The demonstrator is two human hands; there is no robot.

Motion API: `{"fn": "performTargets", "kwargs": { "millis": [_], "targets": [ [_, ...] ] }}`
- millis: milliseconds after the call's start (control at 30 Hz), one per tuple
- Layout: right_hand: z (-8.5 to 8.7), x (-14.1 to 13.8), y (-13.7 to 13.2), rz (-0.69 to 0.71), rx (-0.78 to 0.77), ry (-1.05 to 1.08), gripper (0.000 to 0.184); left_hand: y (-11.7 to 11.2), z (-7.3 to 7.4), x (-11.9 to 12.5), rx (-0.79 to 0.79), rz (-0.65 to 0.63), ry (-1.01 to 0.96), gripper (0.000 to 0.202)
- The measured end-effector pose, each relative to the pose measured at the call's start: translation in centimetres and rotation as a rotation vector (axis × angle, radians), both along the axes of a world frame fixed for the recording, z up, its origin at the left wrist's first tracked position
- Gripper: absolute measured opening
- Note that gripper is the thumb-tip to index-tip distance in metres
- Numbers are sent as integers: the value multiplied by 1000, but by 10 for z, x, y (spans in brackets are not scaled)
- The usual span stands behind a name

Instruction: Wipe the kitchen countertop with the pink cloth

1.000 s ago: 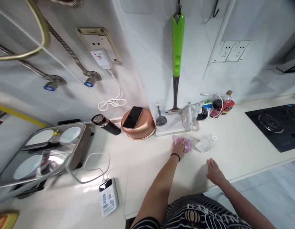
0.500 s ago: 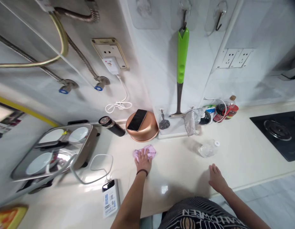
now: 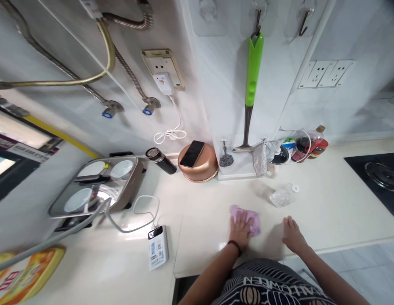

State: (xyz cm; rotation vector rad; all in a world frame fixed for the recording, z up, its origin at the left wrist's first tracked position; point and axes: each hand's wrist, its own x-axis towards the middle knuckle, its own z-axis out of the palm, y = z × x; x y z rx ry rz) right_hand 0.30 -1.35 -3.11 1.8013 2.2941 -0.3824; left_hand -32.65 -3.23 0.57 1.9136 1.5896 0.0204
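My left hand [image 3: 239,228] lies flat with fingers spread on a pink cloth [image 3: 253,218], pressing it onto the cream countertop [image 3: 327,212] near the front edge. A black band circles that wrist. My right hand [image 3: 292,235] rests open on the counter just to the right of the cloth, holding nothing. A clear plastic bottle [image 3: 282,195] lies on its side a little beyond the two hands.
A copper bowl [image 3: 201,169] with a phone on it, a black flask [image 3: 161,161], a steel scrubber, a green-handled tool [image 3: 251,84] and sauce bottles [image 3: 306,146] line the wall. A white power bank [image 3: 157,252] and an electric cooker [image 3: 98,186] sit left; a gas hob [image 3: 379,178] lies right.
My left hand slid the pink cloth from the back of the counter leftward toward the copper bowl, then back right and toward the front edge. My right hand stayed in place.
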Motion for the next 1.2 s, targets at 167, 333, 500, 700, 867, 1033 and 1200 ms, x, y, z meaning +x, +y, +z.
{"fn": "performTargets", "kwargs": {
  "millis": [167,333,500,700,867,1033,1200],
  "targets": [
    [15,-3,4,-15,-65,-20,88,-9,5,18,13,-192,-96,69],
    [19,-5,4,-21,-65,-23,87,-37,12,-65,-7,123,101,69],
    [16,-2,3,-22,-59,-16,86,-104,13,-157,16,349,328,63],
    [24,-2,4,-9,-90,-4,94,-144,7,-169,-27,343,351,63],
    [26,-4,5,-48,-140,-10,98,-112,8,-102,-91,140,197,65],
    [22,-4,6,-64,-148,-16,102,-58,4,-7,6,-254,-36,63],
    [21,-5,7,-72,-142,-23,95,-20,10,60,78,-395,-171,60]
  ]
}}
